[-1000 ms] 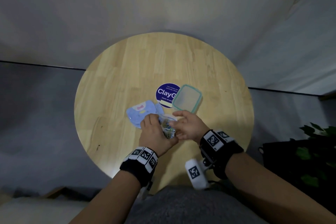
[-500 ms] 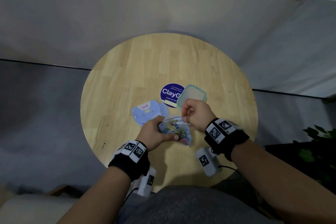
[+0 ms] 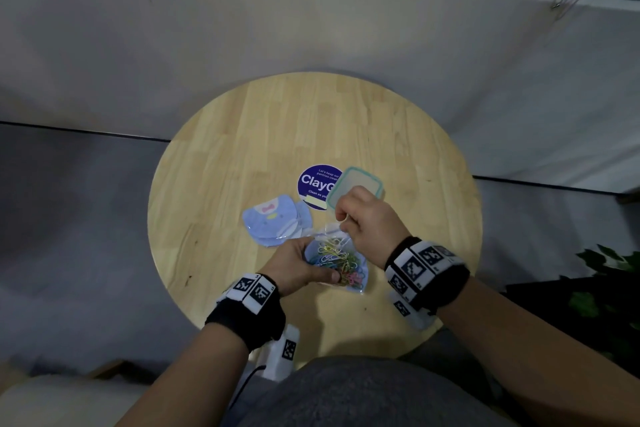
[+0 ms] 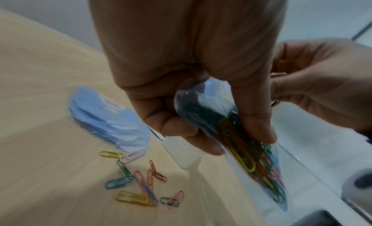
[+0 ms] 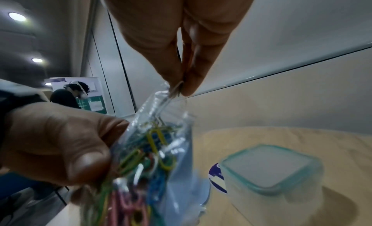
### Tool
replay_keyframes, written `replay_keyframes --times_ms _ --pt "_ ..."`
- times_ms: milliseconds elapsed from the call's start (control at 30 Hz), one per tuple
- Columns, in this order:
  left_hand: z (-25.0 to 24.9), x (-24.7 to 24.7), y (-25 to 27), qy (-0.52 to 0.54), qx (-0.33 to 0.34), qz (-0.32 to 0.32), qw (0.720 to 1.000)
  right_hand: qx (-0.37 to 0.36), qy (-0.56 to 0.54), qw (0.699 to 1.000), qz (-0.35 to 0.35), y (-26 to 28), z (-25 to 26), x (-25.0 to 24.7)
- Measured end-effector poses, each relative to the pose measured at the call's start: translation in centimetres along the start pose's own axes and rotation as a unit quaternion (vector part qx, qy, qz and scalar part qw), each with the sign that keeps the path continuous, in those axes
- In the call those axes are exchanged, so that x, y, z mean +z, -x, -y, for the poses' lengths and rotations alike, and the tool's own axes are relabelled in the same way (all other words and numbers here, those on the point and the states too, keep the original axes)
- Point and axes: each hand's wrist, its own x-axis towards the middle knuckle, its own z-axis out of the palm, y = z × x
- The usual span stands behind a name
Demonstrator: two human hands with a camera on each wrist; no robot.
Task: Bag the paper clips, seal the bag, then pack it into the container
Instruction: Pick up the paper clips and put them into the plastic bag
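Two hands hold one clear plastic bag [image 3: 341,262] above the near part of the round wooden counter [image 3: 221,163]. The right hand [image 3: 369,218] has its fingers [image 5: 171,67] closed narrowly in a pinch on a single silver paper clip [image 5: 175,89] at the open mouth of the bag, with the clip's lower end reaching into the opening. The left hand [image 3: 298,265] grips the bag from its left side, with the thumb [image 5: 84,164] pressed on the front face and the fingers [image 4: 177,134] curled behind it. The bag contains a dense bundle of coloured paper clips [image 3: 337,262], with yellow, green, blue and pink visible through the plastic; its top edge is not sealed. Below the left hand, about ten loose paper clips [image 4: 141,181] lie scattered on the counter, apart from the bag. Just beyond them lies a stack of light blue bags [image 3: 273,224] printed with a cartoon face, flat on the counter. A small translucent plastic container [image 3: 356,184] with a teal-rimmed lid stands past the right hand; the lid is on, and its contents cannot be determined through the frosted walls. The container partly overlaps a round dark blue sticker [image 3: 313,182] with white lettering on the counter surface. Both wrists carry black bands with black-and-white marker tags. In the right wrist view, a person stands in the background near a poster.
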Motion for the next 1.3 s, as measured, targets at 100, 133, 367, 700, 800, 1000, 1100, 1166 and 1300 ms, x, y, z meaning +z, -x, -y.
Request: replay_keyframes --times_ms 100,133,367,700,800,1000,1100,1166,1300 --pt "-0.6 0.7 -0.2 0.02 0.008 0.002 1.0 0.036 -0.068 0.997 -0.02 0.1 0.2 -0.4" --pt "-0.9 1.0 -0.2 0.036 0.011 -0.002 0.999 0.061 -0.095 0.993 -0.028 0.1 0.2 -0.5" --pt "-1.9 1.0 -0.5 0.093 0.031 -0.032 0.995 0.05 -0.086 0.995 -0.018 1.2 0.0 -1.5" --pt "-1.8 0.8 -0.7 0.1 0.043 0.002 0.994 0.153 -0.231 0.945 0.175 0.9 0.4 -1.8" --pt "-1.5 1.1 -0.7 0.093 0.047 0.007 0.995 0.176 -0.23 0.929 0.231 0.0 0.1 -1.8" --pt "-1.7 0.4 -0.9 0.094 0.048 0.011 0.994 0.161 -0.256 0.932 0.201 -0.3 1.0 -1.5" --pt "-2.1 -0.2 -1.2 0.1 0.048 0.008 0.994 0.141 -0.252 0.951 0.106 0.0 1.1 -1.5" --pt "-2.1 -0.3 -1.4 0.103 0.048 0.011 0.993 0.119 -0.241 0.961 0.065 0.1 1.1 -1.6" --pt "-1.6 -0.4 -1.5 0.119 0.051 0.017 0.991 0.09 -0.186 0.978 -0.009 0.1 0.5 -2.7"
